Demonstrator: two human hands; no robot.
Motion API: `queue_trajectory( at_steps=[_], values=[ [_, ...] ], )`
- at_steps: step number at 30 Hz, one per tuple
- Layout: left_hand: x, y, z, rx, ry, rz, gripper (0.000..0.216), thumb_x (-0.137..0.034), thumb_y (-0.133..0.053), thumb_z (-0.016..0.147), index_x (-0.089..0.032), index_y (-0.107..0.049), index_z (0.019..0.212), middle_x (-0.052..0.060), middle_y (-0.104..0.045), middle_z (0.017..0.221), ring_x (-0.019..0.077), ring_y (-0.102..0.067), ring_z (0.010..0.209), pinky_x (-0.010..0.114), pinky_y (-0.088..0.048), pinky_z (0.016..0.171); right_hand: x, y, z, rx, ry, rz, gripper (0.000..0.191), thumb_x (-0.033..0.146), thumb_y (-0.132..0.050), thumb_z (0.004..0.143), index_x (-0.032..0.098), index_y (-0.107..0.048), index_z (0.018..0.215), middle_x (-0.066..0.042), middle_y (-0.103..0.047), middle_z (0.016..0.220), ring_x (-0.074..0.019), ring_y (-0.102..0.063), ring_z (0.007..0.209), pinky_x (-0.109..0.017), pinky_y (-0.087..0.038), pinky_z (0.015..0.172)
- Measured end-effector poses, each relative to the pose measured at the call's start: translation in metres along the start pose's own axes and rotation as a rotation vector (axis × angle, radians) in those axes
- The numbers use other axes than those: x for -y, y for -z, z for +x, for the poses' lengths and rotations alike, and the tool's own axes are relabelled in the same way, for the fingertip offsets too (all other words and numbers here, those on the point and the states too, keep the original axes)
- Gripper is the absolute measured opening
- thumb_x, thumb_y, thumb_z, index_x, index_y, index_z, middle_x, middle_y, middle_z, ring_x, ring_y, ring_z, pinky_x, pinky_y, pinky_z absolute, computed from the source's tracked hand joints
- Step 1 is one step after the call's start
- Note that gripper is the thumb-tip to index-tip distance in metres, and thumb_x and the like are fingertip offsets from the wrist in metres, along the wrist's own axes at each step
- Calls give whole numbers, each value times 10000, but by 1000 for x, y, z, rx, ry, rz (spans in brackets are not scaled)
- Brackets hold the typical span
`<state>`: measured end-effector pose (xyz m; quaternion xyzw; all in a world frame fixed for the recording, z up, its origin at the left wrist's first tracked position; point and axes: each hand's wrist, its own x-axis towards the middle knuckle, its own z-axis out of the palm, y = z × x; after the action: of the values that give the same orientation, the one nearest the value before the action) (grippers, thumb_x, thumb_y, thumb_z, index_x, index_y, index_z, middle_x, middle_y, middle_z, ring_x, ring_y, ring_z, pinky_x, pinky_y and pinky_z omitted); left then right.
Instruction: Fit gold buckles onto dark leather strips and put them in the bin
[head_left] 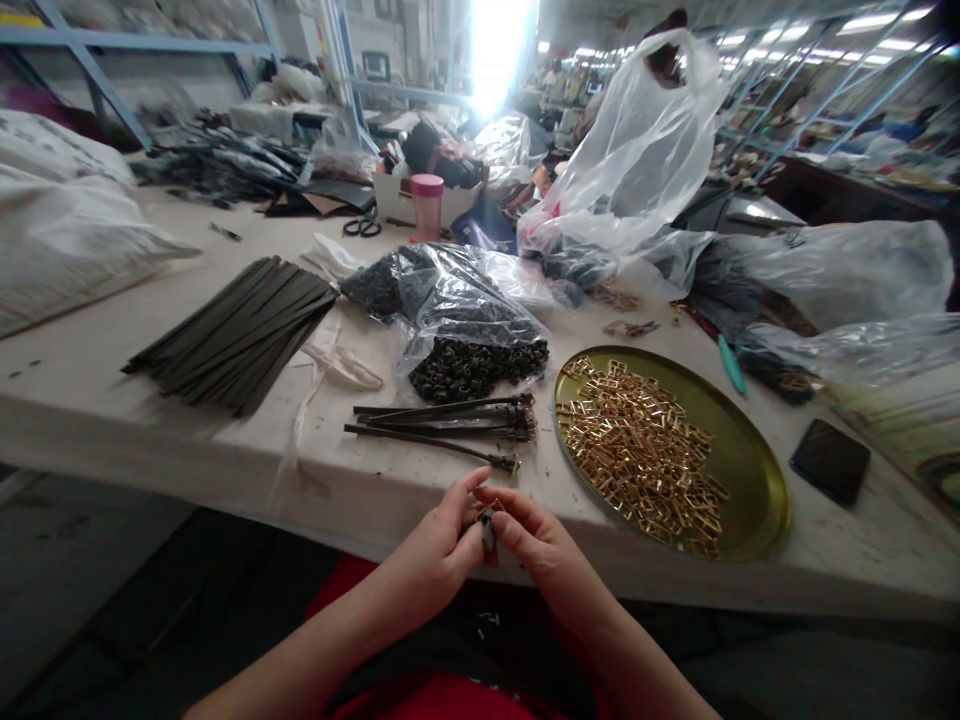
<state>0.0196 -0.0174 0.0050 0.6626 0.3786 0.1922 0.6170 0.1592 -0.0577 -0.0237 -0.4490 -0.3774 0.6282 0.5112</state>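
Note:
My left hand [442, 545] and my right hand [536, 540] meet just below the table's front edge, fingers pinched together on a small dark strap end [488, 530] with a bit of gold metal at it. Just beyond my hands, a few finished dark straps with gold ends [450, 420] lie side by side on the table. A round brass tray [757, 470] full of small gold buckles [645, 455] sits to the right. A stack of dark flat strips [232, 335] lies to the left.
A clear bag spilling small dark rings [472, 365] lies behind the straps. Large plastic bags [637, 160], a pink cup [427, 205], scissors [363, 227], a black phone [829, 460] and a teal tool [732, 365] crowd the table. White sacks [60, 220] sit far left.

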Motion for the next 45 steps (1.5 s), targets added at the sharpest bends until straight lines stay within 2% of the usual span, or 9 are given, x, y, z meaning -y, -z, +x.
queue_trajectory(
  at_steps=[5, 13, 17, 20, 25, 32, 35, 42, 45],
  values=[
    [13, 4, 5, -45, 171, 38, 593, -305, -454, 819, -140, -181, 1319, -77, -476, 562, 83, -442, 424, 204, -375, 458, -1, 1, 0, -41, -49, 68, 252, 362, -648, 706, 209, -603, 901, 5, -602, 767, -125, -544, 665, -272, -442, 662],
    [6, 3, 7, -133, 263, 140, 525, -385, -508, 781, -144, -321, 1208, -80, -487, 550, 108, -480, 452, 217, -374, 470, -8, 5, -3, 22, -80, 76, 259, 356, -679, 689, 182, -518, 795, 24, -534, 755, -104, -499, 701, -223, -389, 657],
    [3, -1, 7, -141, 224, 236, 453, -381, -513, 781, -152, -370, 1145, -66, -502, 582, 120, -500, 535, 225, -378, 532, -10, 4, -8, 24, -113, 169, 300, 350, -699, 667, 195, -475, 793, 36, -527, 762, -94, -497, 698, -212, -389, 646],
    [0, -1, 3, -86, 197, 210, 301, -367, -495, 792, -171, -425, 1009, -58, -504, 621, 112, -496, 557, 216, -372, 530, -9, 6, -12, 44, -177, 227, 307, 324, -708, 658, 194, -467, 796, 48, -517, 747, -74, -494, 629, -198, -382, 599],
    [-18, 2, -10, 132, 165, 148, 105, -206, -416, 797, -173, -492, 862, -35, -539, 741, 102, -500, 647, 210, -394, 596, -10, 10, -22, 74, -194, 257, 284, 326, -669, 698, 191, -456, 827, 59, -526, 637, -68, -479, 544, -199, -355, 556],
    [-18, -5, -24, 138, 161, 348, 133, -208, -394, 810, -173, -475, 710, -38, -503, 665, 113, -474, 643, 219, -360, 583, -9, 1, -36, 76, -159, 83, 268, 354, -641, 697, 181, -452, 777, 57, -502, 614, -73, -443, 550, -206, -330, 537],
    [-18, -8, -31, 137, 135, 392, 154, -231, -384, 830, -177, -466, 712, -29, -519, 696, 118, -477, 664, 227, -367, 615, -9, 0, -42, 45, -113, -37, 215, 312, -611, 690, 179, -452, 747, 54, -471, 634, -79, -418, 567, -212, -323, 539],
    [-20, -11, -43, 175, 127, 422, 164, -259, -363, 852, -179, -482, 772, 0, -537, 772, 140, -492, 727, 243, -384, 670, -7, 0, -54, 108, -107, -276, 82, 158, -471, 672, 186, -441, 743, 56, -413, 608, -86, -358, 549, -217, -284, 508],
    [-20, -11, -45, 186, 135, 464, 181, -281, -361, 858, -183, -482, 764, 9, -532, 781, 149, -485, 728, 250, -381, 671, -7, -4, -57, 101, -86, -307, 66, 162, -454, 683, 193, -425, 733, 57, -390, 606, -86, -334, 543, -212, -273, 492]
  ],
)
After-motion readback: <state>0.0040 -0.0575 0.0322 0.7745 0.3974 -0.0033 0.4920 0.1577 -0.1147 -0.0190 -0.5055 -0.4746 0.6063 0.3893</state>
